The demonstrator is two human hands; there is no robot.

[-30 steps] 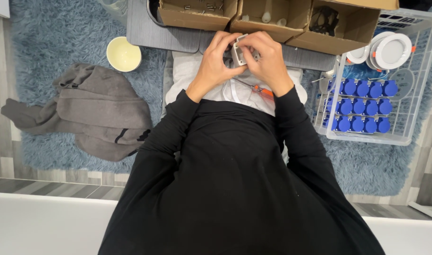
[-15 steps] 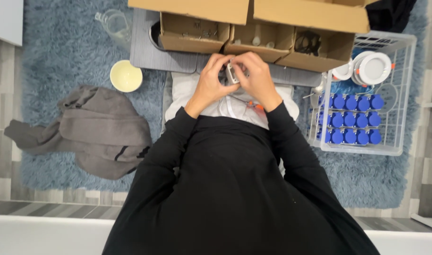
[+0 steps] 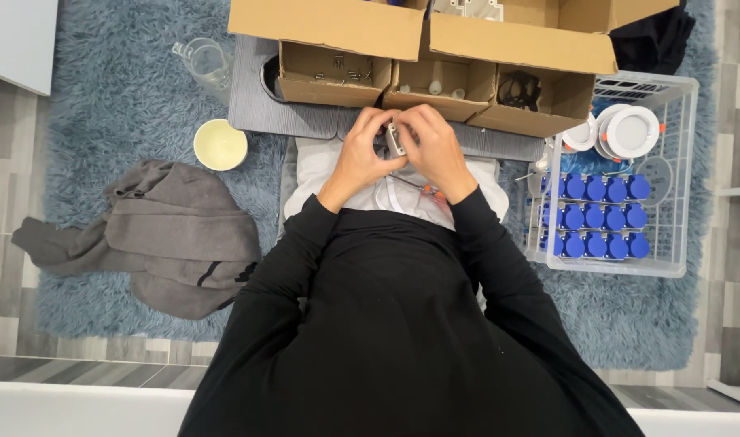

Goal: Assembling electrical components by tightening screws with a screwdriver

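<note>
Both hands clamped on a small grey part (image 3: 395, 137)

Left hand (image 3: 362, 154) and right hand (image 3: 436, 151) pinch it just before the cardboard boxes (image 3: 422, 77); wire basket (image 3: 684, 174) right of these, cream bowl (image 3: 220, 144) left.

Colours seen from the head view: blue, grey, black and brown.

A shaggy grey-blue rug (image 3: 111, 105) was spread over pale grey wood-patterned flooring (image 3: 18, 162). Brown cardboard boxes (image 3: 418, 48) were seen at 12 o'clock, a pale yellow bowl (image 3: 220, 145) at 10 o'clock, a plain grey garment (image 3: 167, 235) at 9 o'clock. Blue caps (image 3: 600, 214) in rows filled a white wire basket (image 3: 685, 186) at 3 o'clock. Black sleeves (image 3: 297, 259) were worn.
</note>
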